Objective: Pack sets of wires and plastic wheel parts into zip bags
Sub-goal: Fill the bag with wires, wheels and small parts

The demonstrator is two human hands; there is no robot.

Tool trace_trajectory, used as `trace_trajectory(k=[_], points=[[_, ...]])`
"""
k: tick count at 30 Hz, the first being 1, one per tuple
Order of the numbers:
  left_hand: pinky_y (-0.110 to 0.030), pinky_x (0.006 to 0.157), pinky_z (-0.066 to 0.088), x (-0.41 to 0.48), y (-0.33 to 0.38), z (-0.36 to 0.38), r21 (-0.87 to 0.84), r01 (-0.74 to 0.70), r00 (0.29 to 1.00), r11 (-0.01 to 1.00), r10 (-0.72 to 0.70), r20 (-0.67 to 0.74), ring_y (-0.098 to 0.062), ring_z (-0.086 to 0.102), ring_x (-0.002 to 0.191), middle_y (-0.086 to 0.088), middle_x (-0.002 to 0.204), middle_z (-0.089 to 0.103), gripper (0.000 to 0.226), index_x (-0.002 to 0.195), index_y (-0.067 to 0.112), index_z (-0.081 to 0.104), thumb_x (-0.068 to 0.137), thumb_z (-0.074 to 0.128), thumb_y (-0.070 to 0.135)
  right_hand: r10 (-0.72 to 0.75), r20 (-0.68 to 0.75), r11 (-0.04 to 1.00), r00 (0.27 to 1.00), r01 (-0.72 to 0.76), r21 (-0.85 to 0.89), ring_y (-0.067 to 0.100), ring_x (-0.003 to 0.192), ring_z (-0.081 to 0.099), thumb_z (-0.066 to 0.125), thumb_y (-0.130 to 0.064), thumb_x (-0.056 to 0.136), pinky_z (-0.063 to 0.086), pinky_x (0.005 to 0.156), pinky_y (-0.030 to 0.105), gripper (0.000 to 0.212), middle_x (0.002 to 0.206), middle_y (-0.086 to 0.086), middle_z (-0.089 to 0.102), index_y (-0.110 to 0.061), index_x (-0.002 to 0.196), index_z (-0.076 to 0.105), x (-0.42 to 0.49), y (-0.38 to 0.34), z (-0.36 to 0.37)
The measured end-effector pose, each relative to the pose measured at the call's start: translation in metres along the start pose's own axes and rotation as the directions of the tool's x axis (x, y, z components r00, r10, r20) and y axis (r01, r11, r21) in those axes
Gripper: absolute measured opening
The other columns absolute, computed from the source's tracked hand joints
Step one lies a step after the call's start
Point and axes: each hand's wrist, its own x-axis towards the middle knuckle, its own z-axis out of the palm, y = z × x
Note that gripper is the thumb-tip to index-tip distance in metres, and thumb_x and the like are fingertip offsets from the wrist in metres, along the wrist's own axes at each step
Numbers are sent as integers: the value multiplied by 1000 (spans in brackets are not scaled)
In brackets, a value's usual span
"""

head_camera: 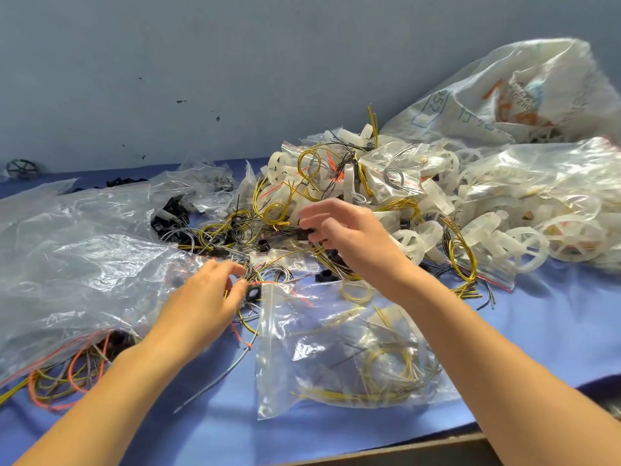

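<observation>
Beyond the zip bag [336, 348], wires [250, 270] pinched by the left hand [205, 301] and the dark part [306, 233] held in the right hand [349, 230] should be lifted untangled.

White spoked plastic wheels [410, 243] are heaped centre-right, some loose, some inside filled zip bags [537, 183] stacked far right. Yellow wires [279, 210] in loose coils are tangled through the heap's left side. A grey wire coil [250, 269] sits just in front, among small black ring parts [253, 292]. Front centre, a clear zip bag [336, 348] lies flat, holding yellow and grey wires. Front left, another bag [50, 348] holds orange and yellow loops.
</observation>
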Motion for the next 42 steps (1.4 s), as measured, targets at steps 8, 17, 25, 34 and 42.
trace_trajectory(k=[8,17,25,34,42], points=[[-42,84,51,-4,-4,1,39,-16,991,999,11,134,-16,61,95,11,102,57,22,110,34,61,95,50,45,97,-102,992,990,-87,94,11,86,66,46,-8,97,52,80,29,29,103,-1,73,-22,106,70,4,-8,-40],[-41,84,50,-2,5,10,-1,21,993,1000,-20,115,-19,60,92,4,103,53,21,107,28,61,92,58,43,124,-103,992,987,-125,-2,8,81,66,49,-10,96,48,72,21,28,100,-5,73,-27,98,70,5,-6,-45],[-24,56,40,-5,0,-28,-203,69,996,977,-78,-33,-9,61,62,8,76,65,14,82,27,60,82,73,32,115,41,984,993,-108,-139,-4,78,64,49,-15,97,49,69,14,27,99,-11,72,-25,107,71,5,-5,-28],[-25,43,47,-19,-5,-28,-595,345,855,726,18,518,-15,59,55,-13,73,70,35,87,8,72,67,76,36,138,61,978,989,-126,-168,8,89,69,49,-16,98,50,69,14,27,103,-7,74,-27,108,71,6,-14,-43],[-27,52,51,-24,5,-26,-628,283,804,725,177,567,-18,62,61,-9,68,66,11,86,16,76,79,71,23,152,-11,980,988,-152,-132,8,86,67,50,-16,97,52,83,30,26,102,-6,74,-28,105,71,5,-14,-63]])
